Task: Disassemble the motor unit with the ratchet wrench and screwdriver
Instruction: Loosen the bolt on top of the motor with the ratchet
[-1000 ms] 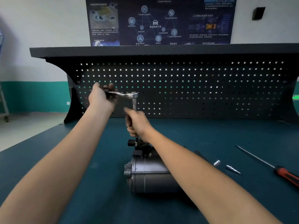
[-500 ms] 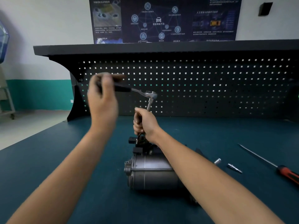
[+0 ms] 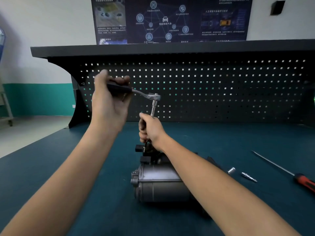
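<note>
Right grip: right hand [image 3: 150,129] clenched round extension bar [image 3: 154,108], forearm passing over motor unit [image 3: 158,184] lying on green mat [image 3: 51,167].
Left grip: left hand [image 3: 109,103] raised higher, farther back, grasping ratchet wrench [image 3: 146,95] handle.

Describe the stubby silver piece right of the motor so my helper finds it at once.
Start at the grey motor unit mid-bench. Right of it lie two small silver pieces. Yours is the short plain cylinder nearer the motor; the longer tapered piece lies beyond it.
</note>
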A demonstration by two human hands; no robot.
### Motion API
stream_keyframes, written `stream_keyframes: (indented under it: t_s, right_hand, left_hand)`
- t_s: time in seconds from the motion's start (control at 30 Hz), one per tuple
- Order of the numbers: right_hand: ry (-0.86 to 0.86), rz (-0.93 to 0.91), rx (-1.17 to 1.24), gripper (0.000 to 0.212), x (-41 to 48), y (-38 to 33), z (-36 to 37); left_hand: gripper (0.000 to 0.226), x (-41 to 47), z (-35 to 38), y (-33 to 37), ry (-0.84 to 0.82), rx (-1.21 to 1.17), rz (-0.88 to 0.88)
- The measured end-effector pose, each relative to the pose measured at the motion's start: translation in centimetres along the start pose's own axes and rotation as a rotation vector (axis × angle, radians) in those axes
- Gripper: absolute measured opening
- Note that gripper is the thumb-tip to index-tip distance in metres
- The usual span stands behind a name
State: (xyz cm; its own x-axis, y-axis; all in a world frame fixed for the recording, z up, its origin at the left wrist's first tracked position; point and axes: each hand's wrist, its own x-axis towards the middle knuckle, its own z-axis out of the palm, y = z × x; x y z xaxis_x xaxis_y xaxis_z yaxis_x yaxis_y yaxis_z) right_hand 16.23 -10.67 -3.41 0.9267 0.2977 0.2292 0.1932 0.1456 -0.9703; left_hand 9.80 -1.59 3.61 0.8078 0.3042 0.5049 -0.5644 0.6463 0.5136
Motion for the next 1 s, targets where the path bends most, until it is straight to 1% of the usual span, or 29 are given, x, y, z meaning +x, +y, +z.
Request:
stream_keyframes:
  t_s: [0.07, 0.1, 0.13, 0.2, 0.23, 0.3, 0.33, 0.37, 0.47, 0.6, 0.73, 0.83, 0.87, 0.93, 1.0]
  right_hand:
    - [-0.029, -0.009, -0.131, 0.046, -0.1, -0.1, 0.1]
    - [-0.036, -0.003, -0.199, 0.045, -0.2, -0.3, 0.2]
    - [-0.038, 0.001, -0.266, 0.044, -0.3, -0.5, 0.2]
    - [-0.068, -0.010, -0.441, 0.039, -0.6, -1.0, -0.5]
    - [-0.109, -0.014, -0.599, 0.036, -0.9, -1.2, -1.1]
    - [-0.224, 0.000, -1.001, 0.034, -1.6, -1.4, -2.5]
    - [-0.267, -0.011, -1.130, 0.031, -1.9, -1.3, -3.0]
    - [-0.285, -0.039, -1.185, 0.028, -2.3, -1.2, -3.2]
    - [-0.263, -0.121, -1.210, 0.025, -2.9, -1.1, -2.9]
    - [-0.236, -0.129, -1.193, 0.023, -2.9, -1.0, -2.5]
    - [-0.216, -0.136, -1.272, 0.025, -2.7, -0.8, -1.9]
    - [-0.215, -0.141, -1.315, 0.034, -2.7, -0.7, -1.9]
    - [-0.223, -0.145, -1.310, 0.034, -2.8, -0.7, -2.0]
    - [-0.253, -0.151, -1.272, 0.026, -2.9, -0.8, -2.3]
    - [-0.287, -0.153, -1.250, 0.025, -2.9, -0.8, -2.6]
  left_hand:
    - [0.022, -2.8, 0.4, 0.0, -0.198, 0.389, 0.263]
    - [0.016, -3.6, 0.5, -0.2, -0.275, 0.534, 0.347]
    - [0.014, -3.9, 0.6, -0.3, -0.313, 0.632, 0.390]
    - [0.017, -3.7, 0.2, -0.4, -0.296, 0.708, 0.432]
    - [0.020, -3.4, -0.1, -0.3, -0.277, 0.696, 0.444]
    - [0.027, -2.8, -1.0, -0.1, -0.252, 0.644, 0.461]
    - [0.028, -2.7, -1.4, 0.1, -0.245, 0.628, 0.469]
    - [0.028, -2.6, -1.7, 0.2, -0.234, 0.618, 0.482]
    - [0.028, -2.6, -2.3, 0.4, -0.163, 0.584, 0.518]
    - [0.028, -2.6, -3.2, 1.0, -0.074, 0.529, 0.533]
    - [0.027, -2.2, -4.2, 1.6, 0.024, 0.457, 0.483]
    - [0.027, -2.1, -4.3, 1.7, 0.008, 0.445, 0.477]
    - [0.026, -2.1, -4.3, 1.7, -0.009, 0.446, 0.481]
    - [0.027, -2.1, -4.2, 1.7, -0.031, 0.452, 0.482]
    - [0.028, -2.0, -4.2, 1.6, -0.045, 0.446, 0.477]
